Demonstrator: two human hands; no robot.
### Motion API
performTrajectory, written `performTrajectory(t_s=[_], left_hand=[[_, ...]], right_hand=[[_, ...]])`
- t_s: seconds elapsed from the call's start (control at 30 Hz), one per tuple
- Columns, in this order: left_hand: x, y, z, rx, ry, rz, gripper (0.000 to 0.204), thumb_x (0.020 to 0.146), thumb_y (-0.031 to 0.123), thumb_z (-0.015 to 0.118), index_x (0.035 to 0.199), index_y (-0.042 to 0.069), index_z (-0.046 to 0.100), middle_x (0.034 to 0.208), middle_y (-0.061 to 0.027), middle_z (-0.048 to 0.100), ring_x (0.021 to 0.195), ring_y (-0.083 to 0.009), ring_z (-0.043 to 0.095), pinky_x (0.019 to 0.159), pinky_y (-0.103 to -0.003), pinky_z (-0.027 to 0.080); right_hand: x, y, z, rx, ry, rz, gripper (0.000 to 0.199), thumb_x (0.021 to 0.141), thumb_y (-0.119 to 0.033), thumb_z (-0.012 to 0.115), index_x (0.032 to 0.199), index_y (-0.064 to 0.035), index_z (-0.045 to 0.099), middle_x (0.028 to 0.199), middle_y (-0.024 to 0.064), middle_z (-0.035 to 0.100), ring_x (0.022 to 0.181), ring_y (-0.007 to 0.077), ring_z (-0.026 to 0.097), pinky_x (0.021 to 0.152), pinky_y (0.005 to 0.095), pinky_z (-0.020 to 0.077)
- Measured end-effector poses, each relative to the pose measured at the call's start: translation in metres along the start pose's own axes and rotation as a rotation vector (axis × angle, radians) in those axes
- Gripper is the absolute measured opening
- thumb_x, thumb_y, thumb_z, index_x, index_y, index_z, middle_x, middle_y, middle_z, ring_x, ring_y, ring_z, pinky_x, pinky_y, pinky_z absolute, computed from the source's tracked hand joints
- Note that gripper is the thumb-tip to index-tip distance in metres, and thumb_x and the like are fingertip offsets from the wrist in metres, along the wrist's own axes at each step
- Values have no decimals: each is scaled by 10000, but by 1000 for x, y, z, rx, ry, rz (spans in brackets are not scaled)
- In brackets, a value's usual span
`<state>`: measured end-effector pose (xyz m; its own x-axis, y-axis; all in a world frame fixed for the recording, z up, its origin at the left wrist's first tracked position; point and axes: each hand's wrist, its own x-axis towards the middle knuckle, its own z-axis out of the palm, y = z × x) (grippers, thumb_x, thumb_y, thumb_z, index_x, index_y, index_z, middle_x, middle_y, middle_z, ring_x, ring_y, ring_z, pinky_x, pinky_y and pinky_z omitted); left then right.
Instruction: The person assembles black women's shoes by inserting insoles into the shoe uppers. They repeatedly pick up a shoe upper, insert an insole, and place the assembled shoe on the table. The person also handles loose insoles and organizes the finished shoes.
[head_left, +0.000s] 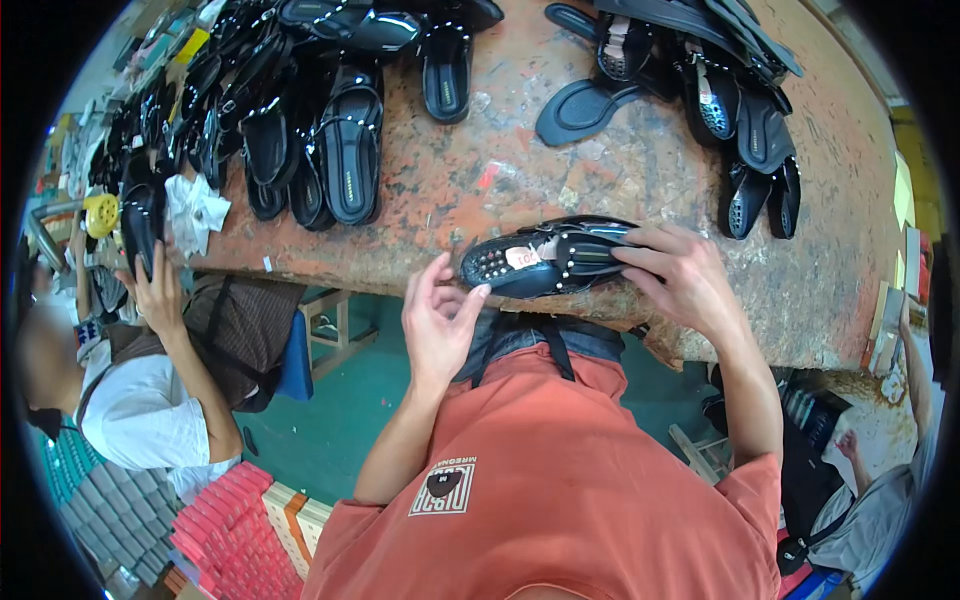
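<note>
A black shoe [510, 272] with studded straps lies lengthwise at the table's front edge, right before me. Its heel end points left and shows a bare, dotted bed with a small pale paper label. My right hand [682, 275] grips the toe end, thumb below and fingers over the top. Beside the heel, my left hand [440, 325] has its fingers apart; the thumb tip is at the heel rim, and whether it touches I cannot tell. Farther off on the right lies a loose black insole [580, 110].
Black shoes [352, 150] crowd the worn table [480, 190] at the far left; more shoes [765, 135] and insoles pile up at the right. Crumpled white paper [195, 212] lies left. A co-worker [150, 400] at left holds a black shoe; another person [880, 520] is at lower right. Red stacked pieces [235, 530] stand lower left.
</note>
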<state>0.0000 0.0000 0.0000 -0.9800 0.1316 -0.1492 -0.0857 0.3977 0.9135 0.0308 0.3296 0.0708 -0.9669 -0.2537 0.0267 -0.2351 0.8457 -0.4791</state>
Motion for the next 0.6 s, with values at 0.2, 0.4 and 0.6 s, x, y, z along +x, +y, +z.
performTrajectory(t_s=[0.2, 0.4, 0.6], left_hand=[[5, -6, 2, -265, -80, -118, 531, 909, -92, 797, 1413, -103, 631, 1289, -119, 565, 951, -124, 705, 827, -252, 653], [8, -1, -6, -277, -101, -127, 526, 920, -128, 737, 1433, -72, 637, 1313, -83, 559, 1004, -120, 695, 886, -251, 627], [4, -11, 0, -367, -64, -116, 484, 919, -118, 733, 1395, -80, 650, 1306, -100, 562, 976, -119, 701, 796, -248, 618]], right_hand=[[56, -22, 40, 129, -50, -220, 220, 854, -109, 806, 1065, -51, 819, 1130, 101, 784, 1014, 333, 730, 863, 460, 603], [65, -32, 54, 117, -86, -284, 229, 824, -49, 808, 1053, -37, 802, 1063, 106, 774, 997, 321, 723, 884, 448, 586], [71, -34, 54, 13, -82, -337, 255, 801, -54, 813, 1055, -59, 808, 1066, 77, 747, 998, 298, 715, 876, 426, 586]])
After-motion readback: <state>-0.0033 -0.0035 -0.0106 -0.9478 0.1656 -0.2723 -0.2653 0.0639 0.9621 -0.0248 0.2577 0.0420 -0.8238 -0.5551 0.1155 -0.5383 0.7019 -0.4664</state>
